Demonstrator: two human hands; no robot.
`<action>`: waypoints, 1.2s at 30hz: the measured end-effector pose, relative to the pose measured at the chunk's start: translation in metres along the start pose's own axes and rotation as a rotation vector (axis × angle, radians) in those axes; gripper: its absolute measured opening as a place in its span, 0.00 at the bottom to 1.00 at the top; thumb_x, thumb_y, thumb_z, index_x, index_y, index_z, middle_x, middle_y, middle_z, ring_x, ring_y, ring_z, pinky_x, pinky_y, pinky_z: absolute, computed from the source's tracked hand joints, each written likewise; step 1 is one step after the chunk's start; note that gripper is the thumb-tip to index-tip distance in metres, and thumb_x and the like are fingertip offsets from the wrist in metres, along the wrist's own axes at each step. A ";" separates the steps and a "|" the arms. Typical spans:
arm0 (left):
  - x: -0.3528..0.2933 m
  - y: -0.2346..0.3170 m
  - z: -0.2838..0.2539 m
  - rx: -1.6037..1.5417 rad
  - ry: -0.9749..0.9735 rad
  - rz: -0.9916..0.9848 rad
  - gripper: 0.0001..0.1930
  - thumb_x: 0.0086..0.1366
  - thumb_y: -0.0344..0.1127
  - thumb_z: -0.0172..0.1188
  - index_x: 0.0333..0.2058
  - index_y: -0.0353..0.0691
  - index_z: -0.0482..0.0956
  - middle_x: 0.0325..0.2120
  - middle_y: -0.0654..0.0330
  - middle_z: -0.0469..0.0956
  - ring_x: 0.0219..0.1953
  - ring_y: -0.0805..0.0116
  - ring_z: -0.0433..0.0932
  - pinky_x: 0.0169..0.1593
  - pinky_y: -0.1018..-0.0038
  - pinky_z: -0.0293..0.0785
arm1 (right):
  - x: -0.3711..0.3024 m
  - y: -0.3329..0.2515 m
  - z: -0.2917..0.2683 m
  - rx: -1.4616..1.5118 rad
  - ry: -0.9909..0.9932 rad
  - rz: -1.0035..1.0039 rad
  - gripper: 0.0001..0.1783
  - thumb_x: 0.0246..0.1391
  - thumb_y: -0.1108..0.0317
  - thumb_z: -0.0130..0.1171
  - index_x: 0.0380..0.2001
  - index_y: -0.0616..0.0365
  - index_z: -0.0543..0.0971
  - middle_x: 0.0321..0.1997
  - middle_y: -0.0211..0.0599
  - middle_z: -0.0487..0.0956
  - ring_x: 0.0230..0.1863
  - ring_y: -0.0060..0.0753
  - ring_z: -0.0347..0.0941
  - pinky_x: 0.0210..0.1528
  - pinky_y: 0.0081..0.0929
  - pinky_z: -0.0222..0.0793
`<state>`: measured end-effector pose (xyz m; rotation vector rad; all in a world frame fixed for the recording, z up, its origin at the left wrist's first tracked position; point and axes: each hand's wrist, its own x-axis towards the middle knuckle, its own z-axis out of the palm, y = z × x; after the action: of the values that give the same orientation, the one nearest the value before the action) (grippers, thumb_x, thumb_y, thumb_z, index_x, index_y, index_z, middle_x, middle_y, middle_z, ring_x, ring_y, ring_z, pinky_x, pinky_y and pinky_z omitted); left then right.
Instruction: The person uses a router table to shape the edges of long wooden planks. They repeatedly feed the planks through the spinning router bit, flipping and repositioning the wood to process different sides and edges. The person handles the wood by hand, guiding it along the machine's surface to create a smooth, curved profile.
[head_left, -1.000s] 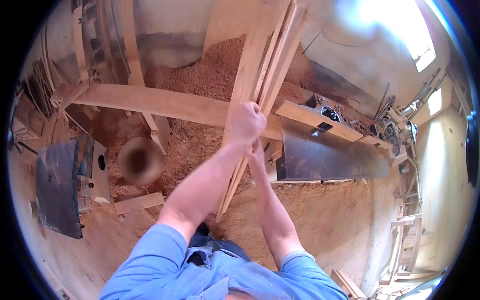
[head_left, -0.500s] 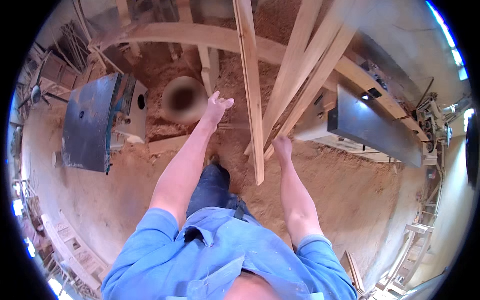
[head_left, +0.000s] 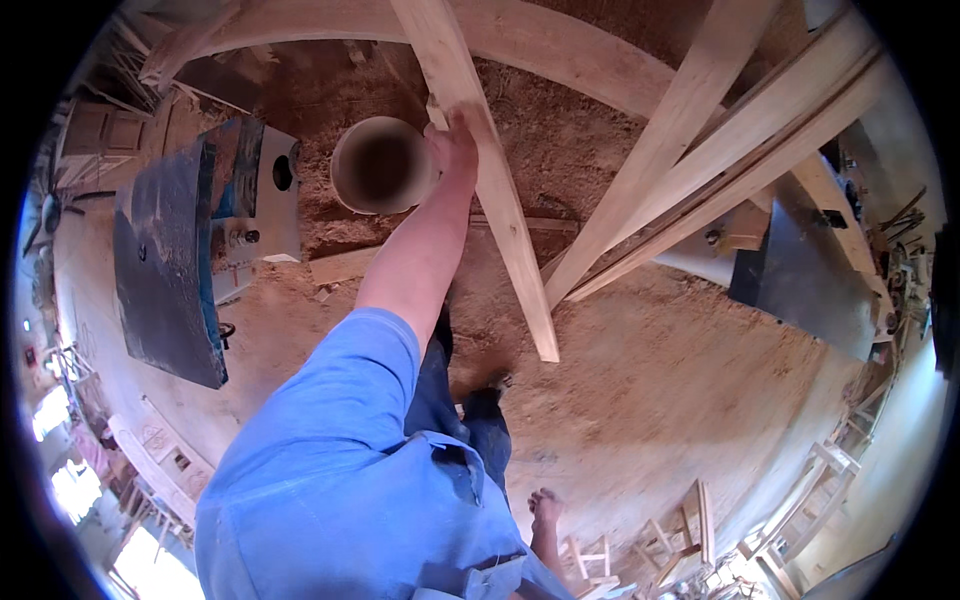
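My left hand (head_left: 455, 150) reaches forward and is wrapped round a long pale wooden plank (head_left: 503, 220). The plank slants from the top of the view, its near end above the dirt floor. Low at my side, away from the timber, hangs my right hand (head_left: 545, 505); its fingers look curled and nothing shows in them. To the right of the held plank, several more planks (head_left: 650, 190) lean together, their near ends converging. Just left of my left hand is a round vessel or pipe (head_left: 340, 165) with a dark, blurred inside.
A dark metal machine table (head_left: 165, 255) stands at left, another machine with a dark plate (head_left: 805, 270) at right. A wide curved beam (head_left: 560, 45) crosses the far side. Sawdust covers the floor (head_left: 680, 380). Small wooden frames (head_left: 690, 535) stand at lower right.
My left hand has gone from spread and free to gripping the plank. My right hand has dropped from beside the planks to near my body. The whole view has shifted.
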<state>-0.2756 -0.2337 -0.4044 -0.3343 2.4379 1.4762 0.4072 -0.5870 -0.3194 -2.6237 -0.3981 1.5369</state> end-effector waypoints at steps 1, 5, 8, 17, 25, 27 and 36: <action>0.023 -0.009 0.000 -0.142 -0.174 -0.044 0.36 0.67 0.60 0.56 0.60 0.33 0.68 0.55 0.45 0.73 0.58 0.50 0.71 0.64 0.61 0.63 | -0.012 0.014 0.000 -0.043 -0.039 0.024 0.02 0.52 0.75 0.59 0.28 0.62 0.77 0.22 0.33 0.74 0.18 0.25 0.68 0.20 0.23 0.63; 0.052 -0.023 -0.007 -0.825 -0.558 -0.242 0.33 0.69 0.60 0.55 0.59 0.36 0.71 0.51 0.54 0.75 0.53 0.61 0.74 0.59 0.65 0.68 | -0.008 0.056 0.037 -0.325 -0.190 -0.104 0.04 0.50 0.73 0.60 0.27 0.62 0.76 0.21 0.34 0.74 0.19 0.29 0.70 0.21 0.28 0.66; 0.056 -0.013 -0.018 -0.729 -0.498 -0.228 0.30 0.71 0.59 0.53 0.57 0.38 0.72 0.48 0.60 0.75 0.50 0.69 0.73 0.57 0.68 0.68 | 0.037 0.050 0.093 -0.596 -0.154 -0.729 0.08 0.51 0.71 0.59 0.32 0.65 0.79 0.27 0.40 0.80 0.29 0.40 0.77 0.33 0.37 0.74; -0.120 -0.051 -0.224 -0.601 -0.533 0.270 0.11 0.70 0.42 0.55 0.44 0.42 0.74 0.42 0.64 0.73 0.45 0.72 0.73 0.53 0.70 0.71 | -0.089 -0.242 0.293 -0.339 -0.354 -1.065 0.34 0.65 0.54 0.53 0.66 0.67 0.63 0.67 0.48 0.67 0.68 0.42 0.62 0.70 0.36 0.55; -0.211 -0.020 -0.448 -0.453 -0.407 0.209 0.18 0.64 0.42 0.68 0.47 0.36 0.81 0.41 0.64 0.83 0.45 0.74 0.77 0.49 0.73 0.74 | -0.014 -0.173 0.342 -0.377 -0.888 -0.871 0.31 0.68 0.44 0.46 0.45 0.67 0.79 0.44 0.40 0.79 0.45 0.32 0.73 0.50 0.37 0.68; -0.220 -0.015 -0.499 -0.623 -0.097 0.222 0.17 0.63 0.40 0.70 0.44 0.35 0.82 0.37 0.64 0.84 0.41 0.73 0.79 0.48 0.73 0.76 | -0.028 -0.138 0.348 -0.652 -0.828 -0.866 0.38 0.65 0.40 0.46 0.36 0.73 0.80 0.35 0.48 0.80 0.35 0.40 0.74 0.42 0.43 0.70; -0.016 -0.061 -0.706 -0.567 0.435 0.134 0.31 0.60 0.34 0.68 0.58 0.29 0.67 0.49 0.49 0.78 0.48 0.66 0.79 0.52 0.71 0.75 | -0.164 -0.061 0.391 -1.159 -0.243 -1.241 0.48 0.64 0.32 0.34 0.29 0.72 0.83 0.34 0.63 0.82 0.42 0.66 0.78 0.47 0.56 0.69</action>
<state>-0.3187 -0.8881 -0.1365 -0.6753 2.3187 2.3617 -0.0189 -0.5961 -0.3625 -1.5833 -2.8346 1.1589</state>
